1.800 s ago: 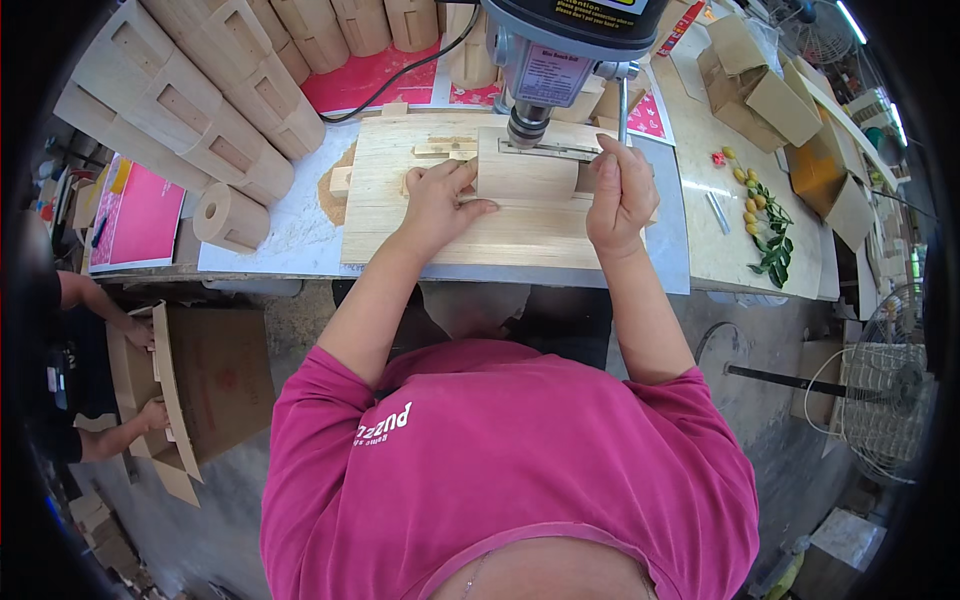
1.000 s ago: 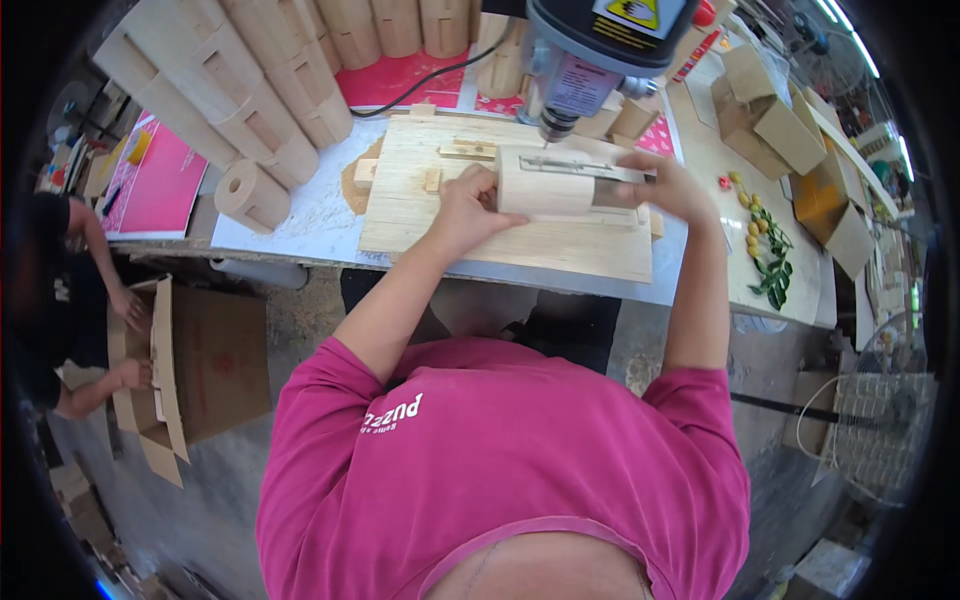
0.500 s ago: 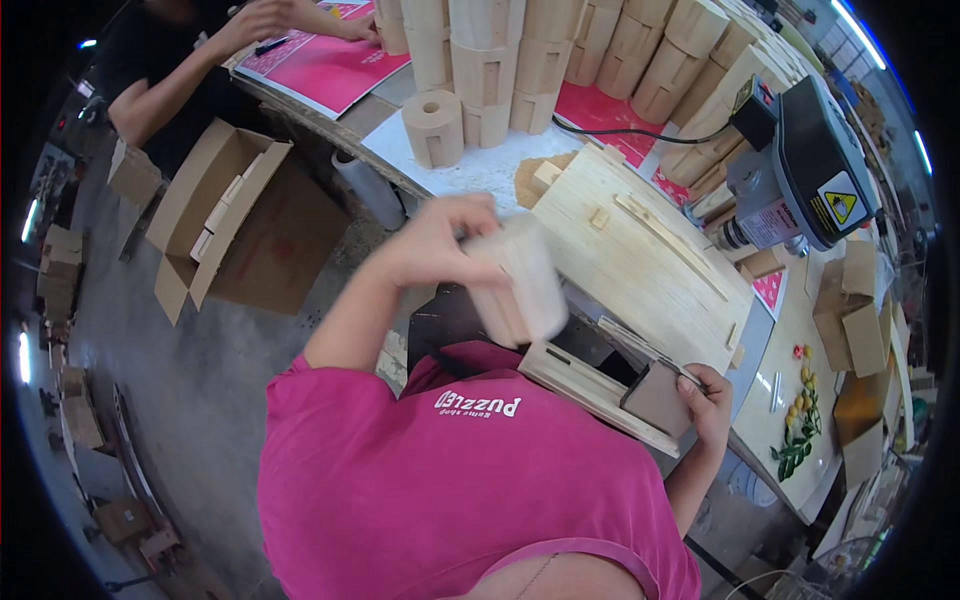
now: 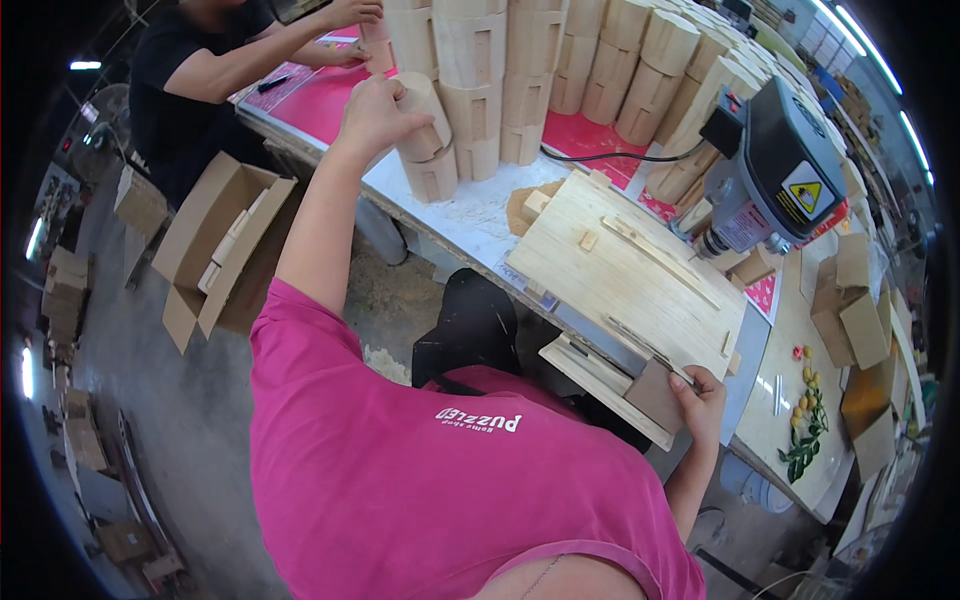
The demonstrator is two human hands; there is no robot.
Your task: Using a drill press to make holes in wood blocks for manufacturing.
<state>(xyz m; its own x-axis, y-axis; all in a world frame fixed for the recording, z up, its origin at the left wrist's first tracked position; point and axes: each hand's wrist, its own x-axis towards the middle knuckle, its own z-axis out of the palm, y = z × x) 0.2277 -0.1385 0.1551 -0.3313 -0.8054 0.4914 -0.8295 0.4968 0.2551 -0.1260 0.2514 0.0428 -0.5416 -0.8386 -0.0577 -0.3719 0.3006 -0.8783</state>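
Note:
My left hand (image 4: pixel 375 118) is stretched out to the table's far left, its fingers closed round the upper part of a pale wooden cylinder (image 4: pixel 424 112). That cylinder rests on top of another wooden cylinder (image 4: pixel 432 177), beside taller stacks. My right hand (image 4: pixel 700 402) grips the edge of a flat brown block (image 4: pixel 655 397), which looks like a sanding block. It lies over the right end of a narrow wooden tray (image 4: pixel 600 385) at the table's front edge, close to my body.
A wooden board with strips (image 4: pixel 630 260) lies before me, under a drill press head (image 4: pixel 780 170). Stacked wooden cylinders (image 4: pixel 650 80) fill the back. A co-worker (image 4: pixel 215 75) handles a cylinder at far left, near an open carton (image 4: pixel 215 245). Artificial fruit (image 4: pixel 805 415) lies at right.
My left hand has carried the wooden cylinder from near my body up and away to the left, onto the lone cylinder there. My right hand stays at the brown block.

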